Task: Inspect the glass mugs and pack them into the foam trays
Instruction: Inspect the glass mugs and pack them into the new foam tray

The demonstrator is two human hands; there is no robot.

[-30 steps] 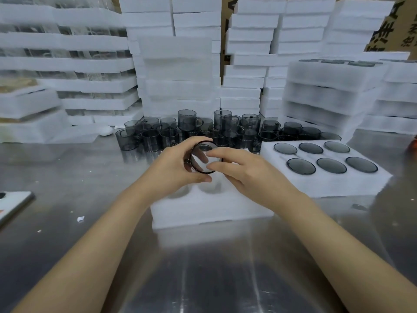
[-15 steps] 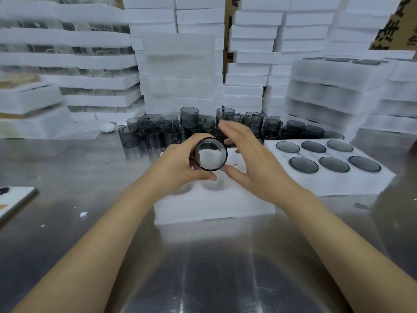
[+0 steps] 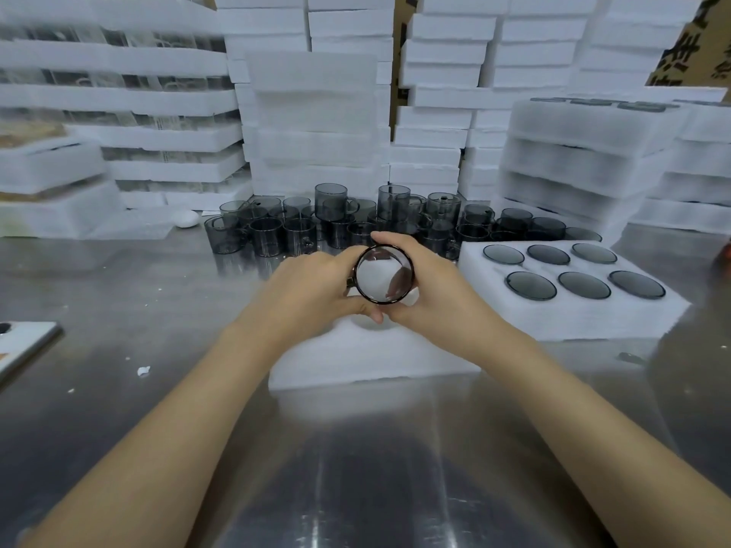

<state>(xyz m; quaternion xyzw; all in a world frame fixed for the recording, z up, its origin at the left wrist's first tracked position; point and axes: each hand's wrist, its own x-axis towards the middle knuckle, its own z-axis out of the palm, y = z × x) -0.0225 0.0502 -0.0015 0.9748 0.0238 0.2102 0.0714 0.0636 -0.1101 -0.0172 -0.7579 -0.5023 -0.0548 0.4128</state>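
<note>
Two hands grip one smoky glass mug [image 3: 383,274] sideways above a foam tray [image 3: 356,357]: left hand [image 3: 312,286] and right hand [image 3: 439,286] both curled around it.

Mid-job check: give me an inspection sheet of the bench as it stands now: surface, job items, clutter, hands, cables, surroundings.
Surface: steel table, reflective, white crumbs at left.
Job's things: held mug, mouth toward the camera; loose mugs crowded behind; filled tray, six glass discs showing; near tray beneath the hands.
Clutter: white oval object; flat item at left edge.
Hands: left hand and right hand both grip the held mug.
Cables: nothing seen.
Surroundings: foam stacks; cardboard box.
</note>
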